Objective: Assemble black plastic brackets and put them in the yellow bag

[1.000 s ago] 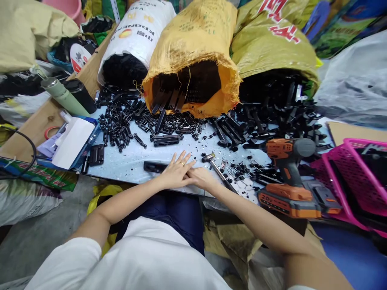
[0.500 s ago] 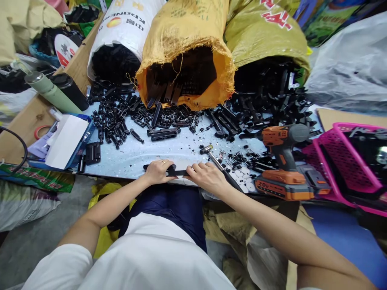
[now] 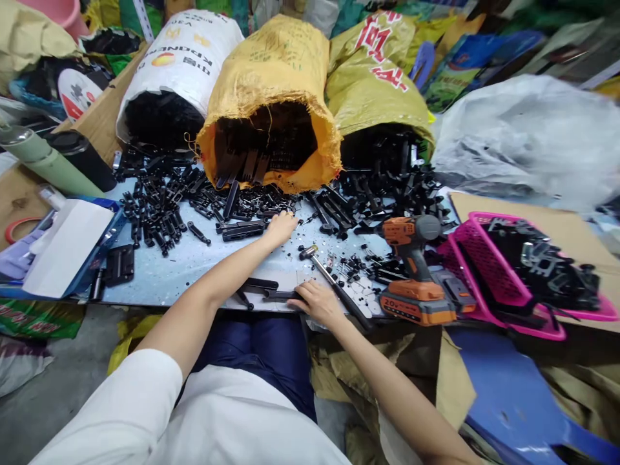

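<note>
My left hand [image 3: 279, 228] is stretched forward over the light blue table [image 3: 194, 258], its fingers curled down onto small black parts [image 3: 271, 208] in front of the orange sack [image 3: 271, 71]. What it grips is hidden under the fingers. My right hand [image 3: 317, 301] rests at the table's near edge, fingers closed on one end of a long black plastic piece [image 3: 264, 290]. A small hammer [image 3: 329, 278] lies just right of that hand.
An orange cordless drill [image 3: 411, 271] stands right of the hammer, beside a pink basket [image 3: 484, 271] holding black parts. A white sack [image 3: 169, 64] and a yellow-green sack [image 3: 378, 84] flank the orange one. A blue box [image 3: 68, 248], a black hinge [image 3: 119, 265] and bottles [image 3: 48, 161] are at left.
My left hand let go of the black piece at the table edge and reached forward to the small parts by the orange sack. My right hand stayed on the piece. The view shifted right.
</note>
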`<state>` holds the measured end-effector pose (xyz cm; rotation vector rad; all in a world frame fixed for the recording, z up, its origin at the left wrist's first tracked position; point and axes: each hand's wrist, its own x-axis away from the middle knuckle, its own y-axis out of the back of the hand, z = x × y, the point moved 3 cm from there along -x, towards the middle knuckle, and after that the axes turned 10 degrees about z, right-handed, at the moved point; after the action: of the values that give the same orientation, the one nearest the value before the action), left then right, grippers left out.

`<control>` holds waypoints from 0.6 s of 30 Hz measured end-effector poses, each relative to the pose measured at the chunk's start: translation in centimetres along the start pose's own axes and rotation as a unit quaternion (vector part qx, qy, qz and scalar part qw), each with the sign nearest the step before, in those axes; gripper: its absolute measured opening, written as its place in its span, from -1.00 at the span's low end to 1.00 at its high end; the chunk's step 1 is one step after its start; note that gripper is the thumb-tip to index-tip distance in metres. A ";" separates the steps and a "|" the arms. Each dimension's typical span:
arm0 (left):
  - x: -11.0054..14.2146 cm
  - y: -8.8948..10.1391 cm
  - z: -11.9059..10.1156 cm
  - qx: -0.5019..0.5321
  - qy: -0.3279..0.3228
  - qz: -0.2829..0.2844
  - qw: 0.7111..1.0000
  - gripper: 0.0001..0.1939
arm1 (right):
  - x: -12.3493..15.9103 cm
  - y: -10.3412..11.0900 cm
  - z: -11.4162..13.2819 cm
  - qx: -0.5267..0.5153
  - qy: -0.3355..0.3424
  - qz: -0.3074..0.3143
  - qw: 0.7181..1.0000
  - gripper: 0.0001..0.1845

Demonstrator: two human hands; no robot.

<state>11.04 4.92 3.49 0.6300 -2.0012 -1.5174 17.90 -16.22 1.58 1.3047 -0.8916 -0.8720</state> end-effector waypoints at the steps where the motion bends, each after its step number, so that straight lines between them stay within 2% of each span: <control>1: -1.1 -0.2 0.0 -0.005 -0.002 0.006 1.000 -0.67 | 0.1 0.2 -0.6 -0.009 -0.013 -0.005 1.000 -0.62; 3: -2.1 -0.7 -0.1 -0.007 -0.010 0.010 1.000 -0.71 | 0.3 1.1 -3.1 -0.016 -0.094 -0.025 0.995 -0.63; 4: -2.1 -0.8 -0.2 -0.010 -0.014 0.010 1.000 -0.71 | 0.4 1.6 -5.0 -0.011 -0.166 -0.035 0.985 -0.62; 5: -1.8 -0.8 -0.3 -0.013 -0.017 0.007 1.000 -0.71 | 0.5 2.0 -7.2 -0.002 -0.250 -0.040 0.967 -0.61; 7: -0.1 -0.6 -0.4 -0.022 -0.018 -0.003 1.000 -0.71 | 0.9 2.4 -11.6 0.006 -0.409 -0.017 0.912 -0.62; 9: 2.8 0.1 -0.1 -0.014 -0.014 -0.039 0.999 -0.73 | 0.7 2.0 -14.9 -0.022 -0.490 0.041 0.871 -0.63; 11: 7.0 1.0 1.0 0.033 -0.001 -0.109 0.993 -0.75 | -0.3 1.2 -16.5 -0.065 -0.493 0.088 0.863 -0.67; 14: 14.5 1.5 3.6 0.143 0.036 -0.201 0.968 -0.75 | -2.3 0.4 -16.6 -0.094 -0.454 0.099 0.881 -0.74; 16: 19.0 1.1 5.1 0.184 0.064 -0.208 0.959 -0.78 | -3.5 0.2 -15.9 -0.100 -0.436 0.096 0.889 -0.77; 18: 22.2 0.3 5.9 0.191 0.080 -0.194 0.959 -0.80 | -4.4 0.4 -14.7 -0.094 -0.420 0.081 0.899 -0.75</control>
<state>-9.40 -5.38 5.67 1.3269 -2.1460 -1.2317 29.49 -6.21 0.94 0.6379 -1.5108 -1.3800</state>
